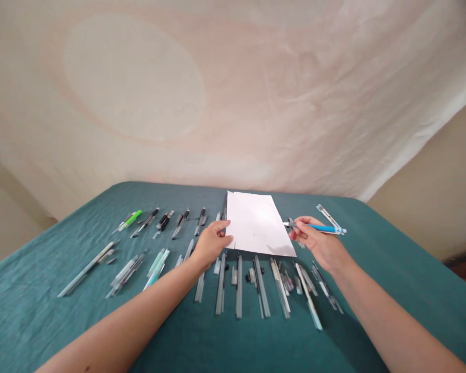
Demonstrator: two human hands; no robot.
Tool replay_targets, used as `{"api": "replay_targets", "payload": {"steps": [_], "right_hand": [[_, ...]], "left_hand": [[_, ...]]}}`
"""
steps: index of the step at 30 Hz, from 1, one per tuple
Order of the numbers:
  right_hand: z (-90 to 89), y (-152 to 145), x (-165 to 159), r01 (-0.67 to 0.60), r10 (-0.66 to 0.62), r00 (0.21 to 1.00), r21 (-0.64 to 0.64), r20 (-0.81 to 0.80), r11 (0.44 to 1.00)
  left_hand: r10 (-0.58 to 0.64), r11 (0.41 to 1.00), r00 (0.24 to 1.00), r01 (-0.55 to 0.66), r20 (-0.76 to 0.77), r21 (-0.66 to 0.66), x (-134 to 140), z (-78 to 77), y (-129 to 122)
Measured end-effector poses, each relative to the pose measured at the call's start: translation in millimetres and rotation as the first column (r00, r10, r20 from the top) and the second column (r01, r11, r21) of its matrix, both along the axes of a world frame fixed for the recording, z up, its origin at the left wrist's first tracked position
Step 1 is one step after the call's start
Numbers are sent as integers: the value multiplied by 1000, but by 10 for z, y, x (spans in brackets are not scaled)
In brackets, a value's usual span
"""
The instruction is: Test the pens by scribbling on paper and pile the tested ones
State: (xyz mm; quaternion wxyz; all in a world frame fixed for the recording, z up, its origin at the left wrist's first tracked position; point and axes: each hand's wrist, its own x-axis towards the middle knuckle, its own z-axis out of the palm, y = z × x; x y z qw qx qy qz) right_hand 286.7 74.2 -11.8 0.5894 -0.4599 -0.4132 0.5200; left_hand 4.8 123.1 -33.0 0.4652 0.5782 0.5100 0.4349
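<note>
A white sheet of paper [258, 223] is at the middle of the table, over part of the back row of pens. My left hand [213, 239] grips its left edge, the thumb near the lower corner and the fingers higher up. Just right of the sheet, my right hand [314, 241] is closed around a blue pen [322, 228]. The pen lies nearly level, its pale tip pointing left at the paper's right edge. Whether the tip touches the paper I cannot tell.
Dismantled pens lie in two rows on the green tablecloth [233, 347]. A bright green pen [132, 219] is at the back left, and a teal-ended pen [312, 311] at the front right. Two slim pale pens [328, 215] lie beyond my right hand. A pale cloth [233, 103] hangs behind.
</note>
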Motion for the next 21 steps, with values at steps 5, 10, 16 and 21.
{"api": "replay_targets", "payload": {"steps": [5,10,16,21], "right_hand": [[-128,-69,-26,-92,92,969,-7,231,996],[-287,-107,-29,-50,65,916,-47,395,998],[-254,-173,-110,-122,97,866,18,491,992],[-316,-174,-165,-121,127,848,-45,515,992]], "left_hand": [[-40,994,991,52,-124,96,33,-28,-49],[-47,971,954,114,-296,211,63,-56,-88],[-78,961,956,148,-283,235,110,-30,-158],[-77,964,945,152,-317,219,116,-54,-165]]}}
